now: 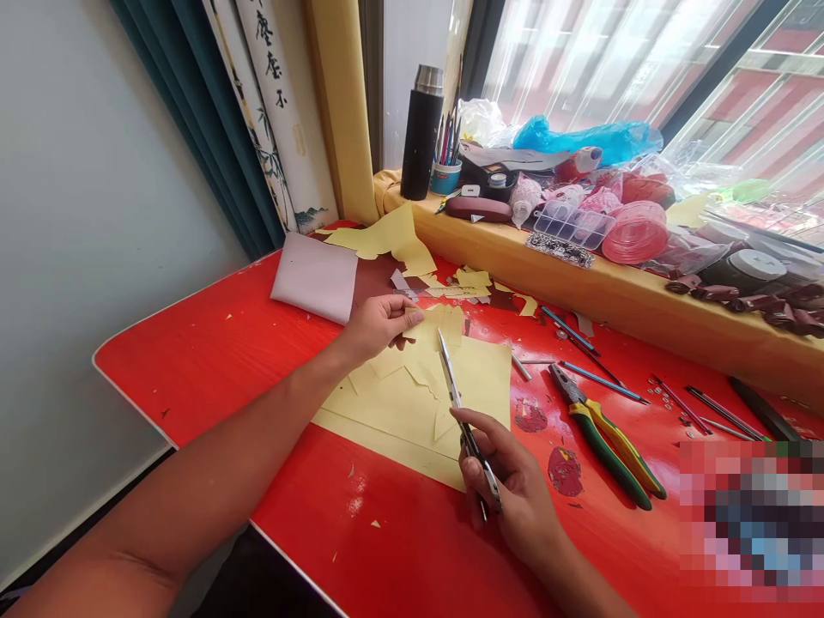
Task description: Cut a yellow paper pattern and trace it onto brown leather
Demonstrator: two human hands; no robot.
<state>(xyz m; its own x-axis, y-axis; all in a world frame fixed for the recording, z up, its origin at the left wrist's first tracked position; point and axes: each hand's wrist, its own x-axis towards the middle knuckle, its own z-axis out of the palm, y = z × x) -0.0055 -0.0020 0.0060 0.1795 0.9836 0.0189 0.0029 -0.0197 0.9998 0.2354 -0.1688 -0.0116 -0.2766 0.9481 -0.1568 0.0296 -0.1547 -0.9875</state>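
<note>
My left hand point(379, 326) grips the upper edge of a sheet of pale yellow paper point(412, 421), which lies cut and ragged on the red table point(180, 360). My right hand point(515, 489) is closed around the handles of a pair of steel scissors point(458, 390). Their narrow blades point up and to the left, lying over the paper, and their tips are close to my left hand. Several yellow scraps lie beyond the sheet, beside a folded lilac-grey paper point(315, 277) and a dark red sheet point(373, 279).
Green-and-yellow-handled pliers point(608, 438), thin blue rods point(602, 384) and small metal bits lie on the table to the right. A yellow-covered sill point(579, 275) behind holds a black thermos point(421, 133), a brush cup point(445, 154) and a plastic compartment box point(572, 225).
</note>
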